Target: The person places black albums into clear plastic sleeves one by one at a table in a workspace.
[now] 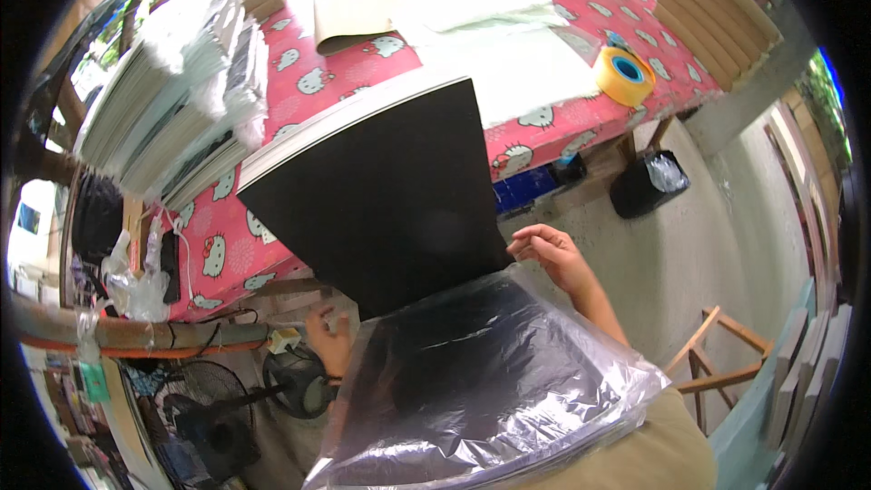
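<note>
A large black board (381,191) with a white-edged stack beneath it juts off the table edge toward me. Its near end sits inside a clear plastic bag (490,390) that lies over my lap. My right hand (549,249) pinches the bag's mouth at the board's right corner. On the left side, my left hand (331,340) grips the bag's edge, partly hidden behind the plastic.
The table carries a pink cartoon-print cloth (308,82), tall stacks of white bagged items (172,91) at left, a yellow tape roll (624,73), cardboard sheets (717,9) at right. A black bin (649,183), a fan (295,381) and a wooden stool frame (717,354) stand on the floor.
</note>
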Available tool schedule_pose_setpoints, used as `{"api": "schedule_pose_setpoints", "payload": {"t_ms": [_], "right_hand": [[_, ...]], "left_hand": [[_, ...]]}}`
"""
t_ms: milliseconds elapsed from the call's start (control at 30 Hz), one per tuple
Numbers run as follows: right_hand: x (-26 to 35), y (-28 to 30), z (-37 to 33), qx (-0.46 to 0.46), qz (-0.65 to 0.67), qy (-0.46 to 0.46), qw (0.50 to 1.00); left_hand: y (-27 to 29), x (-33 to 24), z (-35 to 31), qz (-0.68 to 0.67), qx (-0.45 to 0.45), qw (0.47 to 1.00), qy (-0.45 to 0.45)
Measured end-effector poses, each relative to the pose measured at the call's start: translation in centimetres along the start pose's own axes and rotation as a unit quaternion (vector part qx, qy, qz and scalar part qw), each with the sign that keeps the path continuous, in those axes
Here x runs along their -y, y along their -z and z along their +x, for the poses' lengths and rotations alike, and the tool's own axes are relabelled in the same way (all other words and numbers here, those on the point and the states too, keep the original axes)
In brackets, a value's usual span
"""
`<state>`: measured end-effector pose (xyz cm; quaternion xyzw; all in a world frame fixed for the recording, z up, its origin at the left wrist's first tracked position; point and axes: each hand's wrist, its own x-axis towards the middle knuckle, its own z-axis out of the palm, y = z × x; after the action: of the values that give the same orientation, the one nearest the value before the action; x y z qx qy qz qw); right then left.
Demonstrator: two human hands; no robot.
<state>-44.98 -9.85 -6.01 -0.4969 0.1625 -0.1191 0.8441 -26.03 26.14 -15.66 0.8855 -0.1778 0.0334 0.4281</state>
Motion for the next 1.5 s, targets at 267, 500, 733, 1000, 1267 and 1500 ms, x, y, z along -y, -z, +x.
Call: {"api": "schedule_pose_setpoints", "payload": {"t_ms": [267,500,733,1000,1267,1500], "right_hand": [[-2.2,1.3,0.5,0.26,-0.502,-0.086,0.82],[10.2,-0.8,9.6,-0.118,-0.604,0.251,0.747],[8.2,1.8,18.0,-0.181,-0.712,0.255,0.629],[13.5,6.6,18.0,-0.338,-0.284,0.334,0.833],[13.1,-4.6,5.4,0.368,-0.58,0.081,0.722],[12.3,-15.4,2.3,0.213,-0.458,0.246,0.827]], "left_hand": [[3.3,-10.7,3.4,-0.199,0.693,0.69,-0.065],[-1.8,-4.4,0.5,-0.13,0.512,0.849,0.028],[-0.5,-5.0,-0.7,-0.068,0.383,0.919,0.056],[-0.9,-4.2,0.3,-0.049,0.37,0.926,0.056],[7.5,-11.4,5.4,-0.081,0.337,0.938,-0.015],[3.2,-25.6,7.4,-0.485,0.414,0.766,-0.087]]}}
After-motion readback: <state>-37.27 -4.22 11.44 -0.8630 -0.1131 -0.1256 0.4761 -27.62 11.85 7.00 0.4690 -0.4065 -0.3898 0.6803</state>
